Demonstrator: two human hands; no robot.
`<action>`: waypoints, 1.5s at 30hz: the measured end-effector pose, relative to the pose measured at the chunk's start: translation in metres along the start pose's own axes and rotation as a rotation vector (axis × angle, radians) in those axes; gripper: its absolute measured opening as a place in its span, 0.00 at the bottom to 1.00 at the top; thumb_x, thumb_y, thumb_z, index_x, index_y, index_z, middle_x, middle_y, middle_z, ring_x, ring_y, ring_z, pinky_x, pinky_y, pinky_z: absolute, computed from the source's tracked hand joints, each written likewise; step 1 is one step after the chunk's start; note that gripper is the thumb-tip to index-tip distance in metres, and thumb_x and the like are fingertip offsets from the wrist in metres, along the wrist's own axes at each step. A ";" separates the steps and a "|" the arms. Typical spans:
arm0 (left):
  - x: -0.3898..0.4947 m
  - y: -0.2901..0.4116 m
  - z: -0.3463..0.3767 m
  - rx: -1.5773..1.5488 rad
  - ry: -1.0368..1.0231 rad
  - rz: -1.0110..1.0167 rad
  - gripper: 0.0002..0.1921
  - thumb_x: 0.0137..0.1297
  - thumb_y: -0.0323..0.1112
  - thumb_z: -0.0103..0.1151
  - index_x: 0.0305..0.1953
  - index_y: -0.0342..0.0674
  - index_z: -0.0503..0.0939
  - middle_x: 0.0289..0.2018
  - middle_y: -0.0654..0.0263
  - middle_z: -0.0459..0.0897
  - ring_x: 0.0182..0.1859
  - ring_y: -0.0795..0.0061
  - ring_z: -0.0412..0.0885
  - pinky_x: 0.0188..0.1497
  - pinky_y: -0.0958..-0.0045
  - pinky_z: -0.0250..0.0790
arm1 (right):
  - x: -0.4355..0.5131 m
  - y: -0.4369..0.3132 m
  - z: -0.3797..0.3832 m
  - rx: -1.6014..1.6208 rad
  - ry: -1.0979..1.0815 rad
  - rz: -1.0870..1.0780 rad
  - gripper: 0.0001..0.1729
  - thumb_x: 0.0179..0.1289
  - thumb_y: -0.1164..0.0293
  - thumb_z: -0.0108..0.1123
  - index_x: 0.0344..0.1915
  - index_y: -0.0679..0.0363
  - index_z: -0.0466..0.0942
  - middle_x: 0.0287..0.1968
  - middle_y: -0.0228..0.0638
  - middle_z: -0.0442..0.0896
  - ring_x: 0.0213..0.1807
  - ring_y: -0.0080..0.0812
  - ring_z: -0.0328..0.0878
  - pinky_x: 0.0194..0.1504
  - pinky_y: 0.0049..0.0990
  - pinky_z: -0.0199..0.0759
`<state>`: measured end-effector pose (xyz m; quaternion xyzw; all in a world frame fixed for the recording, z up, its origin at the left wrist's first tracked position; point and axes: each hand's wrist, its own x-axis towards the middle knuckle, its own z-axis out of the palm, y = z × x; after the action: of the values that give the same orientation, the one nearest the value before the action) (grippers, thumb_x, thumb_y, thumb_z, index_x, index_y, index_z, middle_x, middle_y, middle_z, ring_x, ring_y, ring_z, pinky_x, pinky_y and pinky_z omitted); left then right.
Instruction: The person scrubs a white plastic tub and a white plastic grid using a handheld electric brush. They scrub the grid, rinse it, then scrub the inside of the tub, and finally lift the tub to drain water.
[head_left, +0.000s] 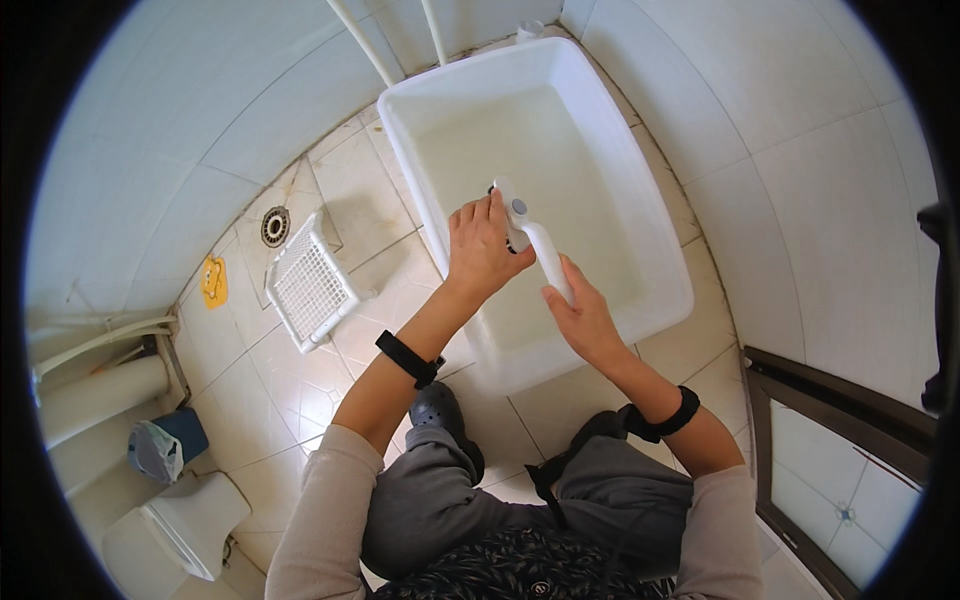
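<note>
A white hand tool with a curved handle (549, 259) and a wide head with a round grey button (518, 207) is held above a large white plastic tub (660, 300). What kind of tool it is I cannot tell, and my hand covers part of its head. My left hand (480, 244) grips the side of the head, with dark parts showing at its edges. Around the lower end of the handle, my right hand (581, 307) is closed. Slightly cloudy water (517, 142) appears to lie in the tub.
Left of the tub, a white plastic rack with a mesh top (309, 289) stands on the tiled floor (262, 405), near a round floor drain (275, 226). A yellow cartoon-shaped piece (214, 283), a lined blue bin (180, 442) and a toilet (180, 525) are farther left. A dark-framed door (757, 420) is at right.
</note>
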<state>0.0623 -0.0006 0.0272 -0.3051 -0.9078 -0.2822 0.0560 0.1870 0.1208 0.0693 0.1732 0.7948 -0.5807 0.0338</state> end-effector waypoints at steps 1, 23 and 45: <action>0.000 -0.001 0.000 0.001 0.007 0.013 0.41 0.40 0.45 0.68 0.55 0.23 0.65 0.44 0.53 0.75 0.49 0.56 0.70 0.56 0.58 0.57 | 0.000 -0.001 -0.002 0.005 -0.023 0.025 0.27 0.63 0.70 0.52 0.61 0.61 0.61 0.35 0.37 0.74 0.31 0.26 0.69 0.35 0.25 0.66; 0.000 -0.033 -0.022 -0.355 -0.286 0.139 0.30 0.47 0.34 0.60 0.56 0.35 0.68 0.44 0.57 0.77 0.50 0.61 0.73 0.60 0.62 0.56 | 0.012 -0.010 -0.056 -0.346 -0.247 -0.122 0.31 0.63 0.70 0.52 0.66 0.52 0.57 0.29 0.41 0.75 0.27 0.33 0.71 0.34 0.29 0.67; 0.016 -0.096 -0.023 0.272 0.024 0.018 0.31 0.63 0.52 0.51 0.60 0.36 0.65 0.66 0.50 0.54 0.69 0.51 0.50 0.68 0.52 0.43 | 0.094 0.063 -0.014 -0.754 -0.243 0.185 0.34 0.62 0.64 0.47 0.66 0.60 0.51 0.30 0.54 0.79 0.33 0.53 0.77 0.35 0.46 0.69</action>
<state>-0.0090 -0.0677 0.0049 -0.2994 -0.9342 -0.1596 0.1101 0.1206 0.1729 -0.0077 0.1495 0.9232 -0.2596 0.2406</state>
